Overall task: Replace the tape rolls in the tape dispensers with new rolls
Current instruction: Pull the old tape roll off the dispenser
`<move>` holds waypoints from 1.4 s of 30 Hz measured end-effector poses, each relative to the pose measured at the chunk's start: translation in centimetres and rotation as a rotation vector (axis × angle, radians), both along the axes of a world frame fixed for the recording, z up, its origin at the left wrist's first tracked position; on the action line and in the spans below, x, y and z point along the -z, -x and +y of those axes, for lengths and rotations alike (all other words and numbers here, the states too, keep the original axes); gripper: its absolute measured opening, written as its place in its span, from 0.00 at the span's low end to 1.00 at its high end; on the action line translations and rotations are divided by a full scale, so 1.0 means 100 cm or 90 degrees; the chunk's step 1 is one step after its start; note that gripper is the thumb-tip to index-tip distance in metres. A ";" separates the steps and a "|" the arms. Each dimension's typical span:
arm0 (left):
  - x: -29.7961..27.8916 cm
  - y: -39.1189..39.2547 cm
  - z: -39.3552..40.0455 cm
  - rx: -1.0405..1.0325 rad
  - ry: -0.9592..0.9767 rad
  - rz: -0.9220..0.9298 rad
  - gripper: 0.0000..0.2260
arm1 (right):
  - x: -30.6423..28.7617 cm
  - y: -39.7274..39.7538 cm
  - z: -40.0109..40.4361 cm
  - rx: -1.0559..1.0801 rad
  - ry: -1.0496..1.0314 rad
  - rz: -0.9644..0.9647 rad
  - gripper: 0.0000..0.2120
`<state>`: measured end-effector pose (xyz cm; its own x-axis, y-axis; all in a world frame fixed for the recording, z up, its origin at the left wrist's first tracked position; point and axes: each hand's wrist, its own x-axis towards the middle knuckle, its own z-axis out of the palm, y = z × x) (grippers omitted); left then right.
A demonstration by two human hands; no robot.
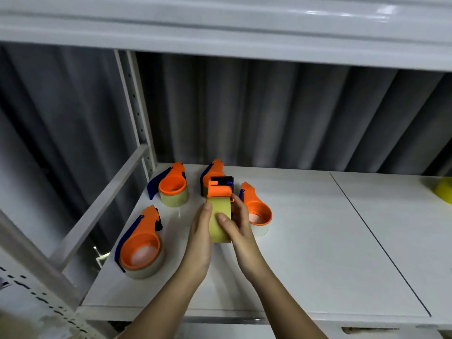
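Note:
Between both hands stands an orange tape dispenser [220, 188] with a yellowish tape roll [221, 209] in it, upright on edge over the white shelf [305, 241]. My left hand [200, 231] lies along the roll's left side, thumb near its top. My right hand [241, 223] holds the right side, thumb pressed on the roll's face. Several more orange-and-blue dispensers lie flat around it: one at the back left [172, 185], one at the front left [140, 243], one behind [214, 168], one to the right [256, 209].
A yellow object [444, 190] sits at the shelf's far right edge. A white shelf upright [134, 104] and a slanted brace [97, 209] stand to the left. Another shelf board [220, 28] hangs overhead. Grey corrugated wall lies behind.

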<state>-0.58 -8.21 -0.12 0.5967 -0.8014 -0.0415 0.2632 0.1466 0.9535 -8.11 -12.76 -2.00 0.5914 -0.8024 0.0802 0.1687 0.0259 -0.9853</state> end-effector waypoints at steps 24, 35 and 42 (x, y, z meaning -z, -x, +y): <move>-0.046 0.019 0.000 0.120 0.058 0.055 0.18 | -0.020 0.016 0.009 0.205 0.259 0.030 0.32; -0.048 0.012 -0.010 0.063 0.021 0.018 0.17 | -0.027 0.008 0.007 0.160 0.205 0.025 0.31; -0.047 0.006 -0.017 0.042 0.012 0.026 0.18 | -0.036 0.005 0.004 0.154 0.196 0.010 0.31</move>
<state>-1.18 -9.91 4.60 0.5410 -0.8396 -0.0487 0.3113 0.1462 0.9390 -8.63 -12.34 1.65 0.3917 -0.8585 0.3310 0.1184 -0.3097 -0.9434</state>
